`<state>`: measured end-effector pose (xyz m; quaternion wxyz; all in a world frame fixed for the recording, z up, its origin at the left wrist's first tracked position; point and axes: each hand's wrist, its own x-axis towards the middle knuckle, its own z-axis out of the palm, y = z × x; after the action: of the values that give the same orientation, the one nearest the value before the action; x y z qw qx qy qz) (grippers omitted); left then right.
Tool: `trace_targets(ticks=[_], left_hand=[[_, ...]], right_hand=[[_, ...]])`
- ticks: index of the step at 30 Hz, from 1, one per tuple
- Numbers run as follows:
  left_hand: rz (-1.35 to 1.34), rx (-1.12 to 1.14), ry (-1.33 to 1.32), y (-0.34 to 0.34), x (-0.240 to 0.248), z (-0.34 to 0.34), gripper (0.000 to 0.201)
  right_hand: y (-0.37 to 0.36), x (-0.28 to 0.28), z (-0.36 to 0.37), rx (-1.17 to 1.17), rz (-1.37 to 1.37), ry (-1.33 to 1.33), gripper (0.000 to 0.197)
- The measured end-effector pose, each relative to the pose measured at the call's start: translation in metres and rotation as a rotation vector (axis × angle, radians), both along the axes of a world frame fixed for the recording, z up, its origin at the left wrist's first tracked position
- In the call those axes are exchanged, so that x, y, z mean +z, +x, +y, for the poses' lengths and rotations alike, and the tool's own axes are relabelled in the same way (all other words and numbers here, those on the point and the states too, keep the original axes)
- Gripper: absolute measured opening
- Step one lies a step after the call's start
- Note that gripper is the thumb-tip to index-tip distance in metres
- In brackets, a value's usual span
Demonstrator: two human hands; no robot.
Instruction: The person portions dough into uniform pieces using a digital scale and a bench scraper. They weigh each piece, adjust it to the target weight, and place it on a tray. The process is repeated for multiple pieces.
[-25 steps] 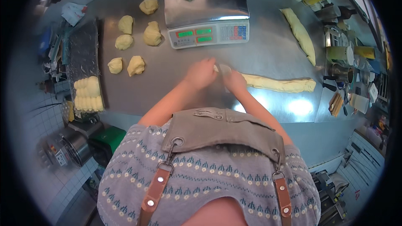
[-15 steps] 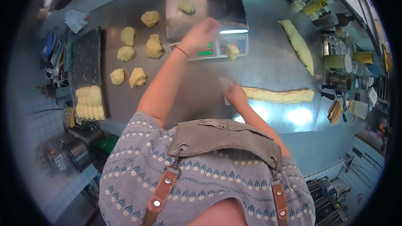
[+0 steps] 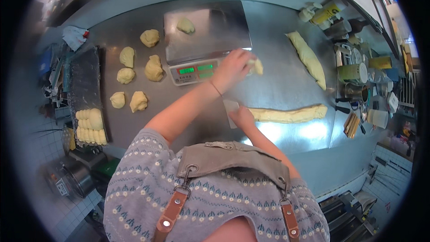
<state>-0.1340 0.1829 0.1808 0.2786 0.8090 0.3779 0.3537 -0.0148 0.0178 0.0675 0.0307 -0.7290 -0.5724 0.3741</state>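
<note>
My left hand (image 3: 235,69) reaches across the front right corner of a digital scale (image 3: 181,78), its fingers closed round a small piece of dough (image 3: 257,66). On the scale's shiny metal plate lies a single dough lump (image 3: 185,25). A pale dough scraper (image 3: 231,113) is gripped in my right hand (image 3: 242,117), its blade on the steel table. Right beside that hand, a long dough strip (image 3: 289,114) stretches to the right. My left forearm and hand hide part of the scale's key panel.
Several dough lumps (image 3: 153,68) sit left of the scale. Further left, a dark tray (image 3: 85,80) holds rows of small dough pieces (image 3: 90,127). A dough roll (image 3: 308,58) lies at the far right, near a shelf edge crowded with jars, cups and utensils (image 3: 354,71).
My left hand has come down from the scale's plate to the right and closed on the small dough piece. My right hand stays with the scraper. The whole view has shifted slightly.
</note>
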Motion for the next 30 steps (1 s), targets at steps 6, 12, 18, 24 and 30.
trace_targets(ticks=[6, 12, 18, 24, 30], left_hand=[[0.328, 0.466, 0.409, -0.060, -0.003, 0.075, 0.042], [0.346, 0.662, 0.129, -0.159, -0.050, 0.129, 0.040], [-0.026, 0.061, -0.259, -0.117, -0.050, 0.000, 0.044], [0.211, -0.136, -0.472, -0.090, -0.133, -0.159, 0.074], [0.090, 0.212, -0.295, -0.082, -0.136, -0.165, 0.072]], right_hand=[[-0.003, -0.001, 0.001, 0.005, 0.013, -0.032, 0.044], [-0.002, 0.002, 0.007, 0.082, -0.007, 0.002, 0.045], [0.009, 0.004, -0.013, 0.062, -0.049, 0.013, 0.041], [0.040, 0.008, -0.020, -0.032, -0.041, 0.147, 0.039], [0.001, 0.028, -0.003, 0.180, -0.074, 0.258, 0.027]])
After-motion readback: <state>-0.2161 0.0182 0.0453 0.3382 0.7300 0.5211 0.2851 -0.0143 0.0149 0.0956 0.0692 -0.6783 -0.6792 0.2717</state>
